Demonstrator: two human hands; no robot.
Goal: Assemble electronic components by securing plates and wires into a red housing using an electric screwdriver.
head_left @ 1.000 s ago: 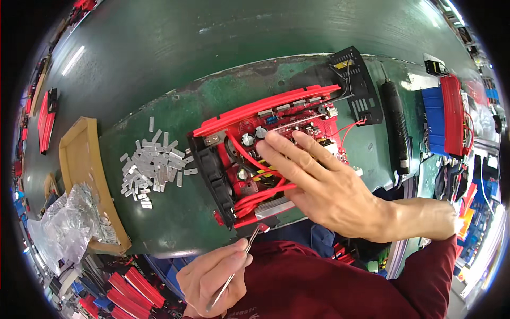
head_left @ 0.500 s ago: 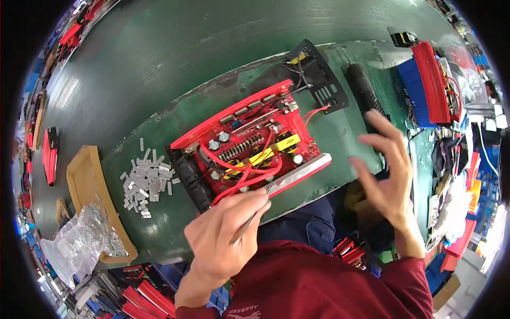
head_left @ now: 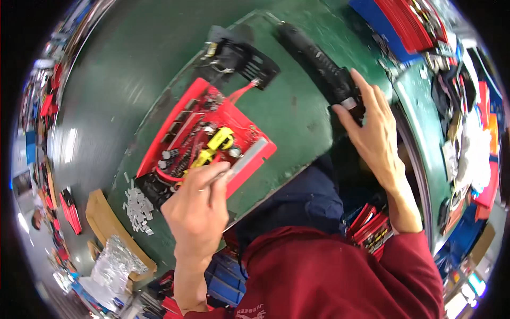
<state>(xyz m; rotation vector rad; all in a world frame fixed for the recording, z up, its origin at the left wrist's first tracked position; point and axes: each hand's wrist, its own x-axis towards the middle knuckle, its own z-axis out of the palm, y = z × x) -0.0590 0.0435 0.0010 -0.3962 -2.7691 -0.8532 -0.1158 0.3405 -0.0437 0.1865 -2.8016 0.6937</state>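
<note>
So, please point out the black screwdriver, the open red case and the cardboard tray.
Black screwdriver (head_left: 319, 63), head view: middle of its body.
Open red case (head_left: 244, 171), head view: its near side wall.
Cardboard tray (head_left: 108, 215), head view: bare brown surface.

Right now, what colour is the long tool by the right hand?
The tool is mostly black; best seen in the head view.

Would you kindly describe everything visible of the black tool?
The black tool is long, roughly cylindrical and plastic-looking, with a textured section and a pale band toward the near end; a thin shaft juts from the far end. It lies diagonally on the green bench, the right hand seemingly touching its near end. Blur hides finer detail.
</note>
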